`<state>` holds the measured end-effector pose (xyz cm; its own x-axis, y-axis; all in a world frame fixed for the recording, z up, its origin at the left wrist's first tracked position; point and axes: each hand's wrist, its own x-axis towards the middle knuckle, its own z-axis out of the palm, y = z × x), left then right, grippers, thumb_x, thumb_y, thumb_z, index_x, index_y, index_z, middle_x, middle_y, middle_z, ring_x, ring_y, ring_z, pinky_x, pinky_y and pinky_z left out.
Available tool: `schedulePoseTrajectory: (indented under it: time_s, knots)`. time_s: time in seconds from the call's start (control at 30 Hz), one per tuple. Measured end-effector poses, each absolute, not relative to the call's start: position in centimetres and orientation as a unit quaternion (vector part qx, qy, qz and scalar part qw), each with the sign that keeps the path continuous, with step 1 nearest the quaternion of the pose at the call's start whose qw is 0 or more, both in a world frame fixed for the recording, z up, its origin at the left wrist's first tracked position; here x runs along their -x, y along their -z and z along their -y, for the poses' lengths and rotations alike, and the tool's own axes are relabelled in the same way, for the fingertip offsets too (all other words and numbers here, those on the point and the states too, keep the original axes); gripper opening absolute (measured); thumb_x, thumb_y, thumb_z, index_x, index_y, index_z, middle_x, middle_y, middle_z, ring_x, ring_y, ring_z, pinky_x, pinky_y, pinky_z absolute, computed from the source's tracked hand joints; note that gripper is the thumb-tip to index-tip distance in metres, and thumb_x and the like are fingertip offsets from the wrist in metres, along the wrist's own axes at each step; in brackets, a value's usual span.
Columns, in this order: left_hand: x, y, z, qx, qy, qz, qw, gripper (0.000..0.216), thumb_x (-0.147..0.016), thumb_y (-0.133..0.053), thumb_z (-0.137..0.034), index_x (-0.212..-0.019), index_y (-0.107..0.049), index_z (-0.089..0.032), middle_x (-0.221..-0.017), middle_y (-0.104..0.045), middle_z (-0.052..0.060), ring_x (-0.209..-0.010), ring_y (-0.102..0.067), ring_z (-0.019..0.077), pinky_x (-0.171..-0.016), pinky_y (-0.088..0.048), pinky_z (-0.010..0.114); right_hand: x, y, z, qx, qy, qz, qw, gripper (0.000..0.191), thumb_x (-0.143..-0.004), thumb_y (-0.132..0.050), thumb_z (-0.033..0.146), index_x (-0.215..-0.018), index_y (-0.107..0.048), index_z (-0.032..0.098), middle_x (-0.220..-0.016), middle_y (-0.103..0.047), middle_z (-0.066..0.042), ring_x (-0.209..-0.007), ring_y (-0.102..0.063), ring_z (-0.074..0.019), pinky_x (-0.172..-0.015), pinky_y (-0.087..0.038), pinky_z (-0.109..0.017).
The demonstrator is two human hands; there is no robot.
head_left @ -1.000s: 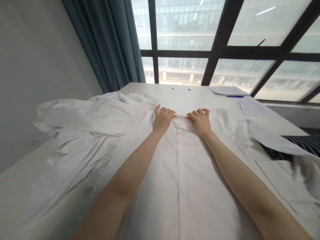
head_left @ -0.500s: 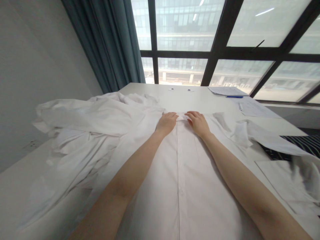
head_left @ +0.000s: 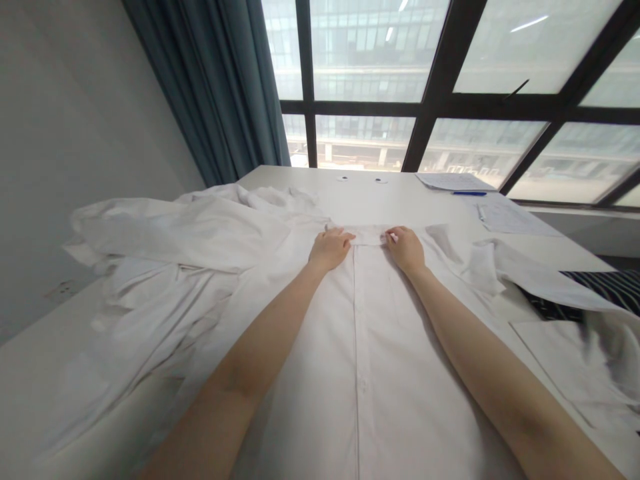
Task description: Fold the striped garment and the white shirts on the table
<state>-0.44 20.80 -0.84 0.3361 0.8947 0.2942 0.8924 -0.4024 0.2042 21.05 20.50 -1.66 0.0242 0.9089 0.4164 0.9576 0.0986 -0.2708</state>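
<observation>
A white button-up shirt [head_left: 330, 360] lies spread on the table, its buttoned placket running down the middle and its collar [head_left: 369, 235] at the far end. My left hand [head_left: 331, 248] is closed at the collar's left side, fingers pressed on the fabric. On the opposite side, my right hand [head_left: 406, 249] pinches the collar's edge between thumb and fingers. The collar band lies flat between the two hands. One sleeve [head_left: 545, 273] stretches off to the right.
A heap of white garments [head_left: 190, 233] lies to the left. Papers [head_left: 455, 182] with a blue pen [head_left: 469, 193] are at the table's [head_left: 373, 200] far right. Dark striped cloth [head_left: 607, 288] lies at the right edge. Beyond stand a window and a blue curtain [head_left: 220, 87].
My right hand has shifted right along the collar, and its fingers have curled into a pinch. My left hand has moved slightly left and nearer. More of the collar shows between them.
</observation>
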Motion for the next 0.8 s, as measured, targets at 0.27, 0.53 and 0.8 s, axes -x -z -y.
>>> schedulePoseTrajectory:
  time_s: [0.27,0.53,0.8]
  knots:
    - [1.2,1.4,-21.9,-0.694,-0.290,-0.659,0.009,0.037,-0.092,-0.052,-0.025,-0.129,-0.056,-0.023,-0.118,-0.061,0.011,-0.110,-0.060,0.0243,-0.097,-0.047,0.038,-22.1,2.8,-21.6,0.637,0.008,0.704,0.315,0.034,-0.087,-0.048,0.019,-0.117,-0.066,0.018,-0.101,-0.067,-0.011,-0.093,-0.062,-0.0226,-0.086,-0.047,-0.036]
    - [1.8,2.1,-22.8,-0.697,-0.331,-0.636,0.007,0.048,-0.086,-0.038,0.000,-0.124,-0.060,-0.019,-0.122,-0.059,0.010,-0.110,-0.061,0.0180,-0.099,-0.048,0.031,-21.8,2.9,-21.7,0.588,-0.014,0.734,0.340,0.031,-0.082,-0.046,0.013,-0.099,-0.072,0.015,-0.107,-0.060,-0.011,-0.078,-0.062,-0.0176,-0.081,-0.052,-0.034]
    - [0.4,1.6,-21.3,-0.822,-0.204,-0.527,-0.072,0.043,-0.095,-0.038,-0.015,-0.135,-0.054,-0.020,-0.155,-0.036,0.007,-0.140,-0.035,0.0221,-0.114,-0.032,0.040,-21.2,2.6,-21.3,0.611,0.012,0.737,0.289,0.034,-0.080,-0.047,0.010,-0.104,-0.071,0.014,-0.122,-0.060,-0.014,-0.093,-0.062,-0.0210,-0.092,-0.048,-0.036]
